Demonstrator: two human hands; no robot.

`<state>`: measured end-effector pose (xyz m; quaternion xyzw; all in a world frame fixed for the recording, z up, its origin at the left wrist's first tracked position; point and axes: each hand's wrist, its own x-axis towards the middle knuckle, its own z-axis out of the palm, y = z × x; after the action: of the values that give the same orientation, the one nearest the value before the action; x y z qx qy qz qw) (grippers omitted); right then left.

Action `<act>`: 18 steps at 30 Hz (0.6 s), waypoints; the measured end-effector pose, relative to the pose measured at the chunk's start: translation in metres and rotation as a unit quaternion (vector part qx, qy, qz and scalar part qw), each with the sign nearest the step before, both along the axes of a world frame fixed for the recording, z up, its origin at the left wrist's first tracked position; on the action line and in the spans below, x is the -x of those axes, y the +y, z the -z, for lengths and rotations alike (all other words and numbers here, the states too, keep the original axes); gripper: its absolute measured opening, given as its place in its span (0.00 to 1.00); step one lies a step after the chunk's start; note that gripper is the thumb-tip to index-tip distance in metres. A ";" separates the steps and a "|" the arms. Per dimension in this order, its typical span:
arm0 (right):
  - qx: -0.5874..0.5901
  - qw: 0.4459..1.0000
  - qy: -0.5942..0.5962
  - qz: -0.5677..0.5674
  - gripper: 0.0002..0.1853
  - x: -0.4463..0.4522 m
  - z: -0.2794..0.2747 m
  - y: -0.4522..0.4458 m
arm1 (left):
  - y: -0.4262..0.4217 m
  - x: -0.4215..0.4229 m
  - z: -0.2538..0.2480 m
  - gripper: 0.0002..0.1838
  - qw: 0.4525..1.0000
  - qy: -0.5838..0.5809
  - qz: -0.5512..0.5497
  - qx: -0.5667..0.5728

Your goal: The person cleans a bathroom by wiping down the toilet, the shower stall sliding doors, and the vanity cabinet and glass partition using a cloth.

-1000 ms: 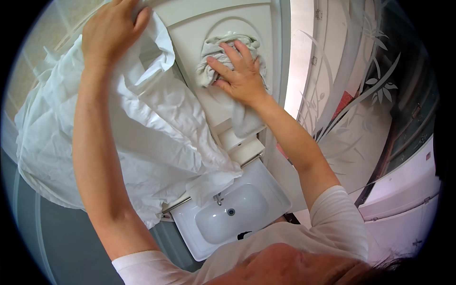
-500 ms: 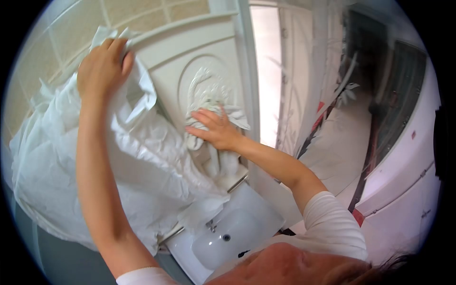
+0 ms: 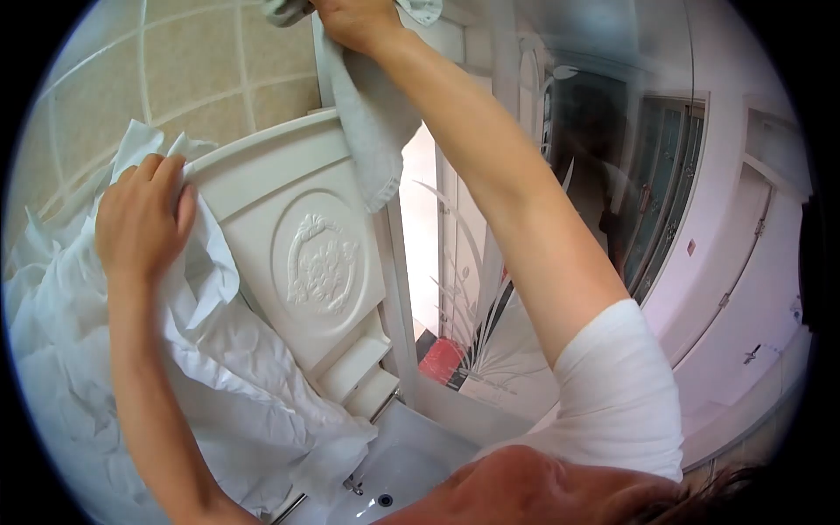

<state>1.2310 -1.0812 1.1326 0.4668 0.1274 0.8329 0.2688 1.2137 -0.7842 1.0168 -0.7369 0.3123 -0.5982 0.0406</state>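
Head view, 2 bare hands at work. L hand (image 3: 144,214), fingers curled down & closed on the gathered top of a wht sheet (image 3: 254,385), at the L end of a wht panel (image 3: 254,179). Sheet drapes in folds along the panel's L side, its lower end overhanging the basin (image 3: 420,437) near the tap (image 3: 353,484). R hand (image 3: 359,22), raised at upper frame edge, has hold of a grey-wht cloth (image 3: 372,122); fingertips cut off, so exact finger spread can't be told. Cloth hangs below the R hand, in front of the panel's upper R corner; a bunched part shows L of the hand. Panel bears 1 oval floral relief (image 3: 321,262), w/ small shelves (image 3: 359,367) beneath. Behind: tiled wall (image 3: 192,66).
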 end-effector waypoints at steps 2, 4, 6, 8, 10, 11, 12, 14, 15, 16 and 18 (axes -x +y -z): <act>-0.100 0.958 0.250 0.093 0.27 -0.044 -0.001 -0.038 | 0.000 0.002 0.001 0.14 0.999 0.031 -0.009 0.006; -0.161 0.896 0.350 0.220 0.27 -0.065 0.032 -0.073 | 0.001 0.001 0.001 0.14 0.999 0.037 -0.003 -0.004; -0.094 0.925 0.294 0.223 0.26 -0.089 0.058 -0.099 | 0.002 0.000 0.001 0.14 1.000 0.022 -0.001 -0.006; -0.018 0.942 0.280 0.185 0.24 -0.092 0.059 -0.109 | 0.002 -0.004 0.002 0.14 1.000 0.010 0.004 -0.009; -0.030 0.958 0.252 -0.132 0.24 -0.108 0.047 -0.109 | 0.000 -0.006 0.003 0.10 0.998 -0.049 0.036 0.014; -0.028 0.959 0.252 -0.130 0.24 -0.105 0.036 -0.114 | 0.000 -0.006 0.002 0.10 0.998 -0.049 0.038 0.016; -0.029 0.973 0.212 -0.085 0.22 -0.093 0.020 -0.114 | 0.000 -0.004 0.002 0.10 0.999 -0.044 0.030 0.011; -0.078 0.978 0.185 -0.058 0.17 -0.059 -0.015 -0.113 | -0.001 -0.003 0.002 0.10 0.999 -0.041 0.027 0.002; -0.124 0.970 0.197 -0.076 0.15 -0.029 -0.039 -0.108 | -0.001 -0.002 0.003 0.10 0.999 -0.037 0.021 0.003; -0.131 0.975 0.140 0.112 0.16 0.017 -0.052 -0.095 | -0.002 -0.001 0.003 0.11 0.999 -0.034 0.017 0.004; -0.229 0.963 0.059 0.126 0.21 0.054 -0.094 -0.127 | -0.003 0.001 0.004 0.11 0.999 -0.035 0.023 0.007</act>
<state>1.1773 -1.2079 1.2269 0.5765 -0.1116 0.7700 0.2496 1.2128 -0.7872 1.0132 -0.7085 0.3235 -0.6264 0.0327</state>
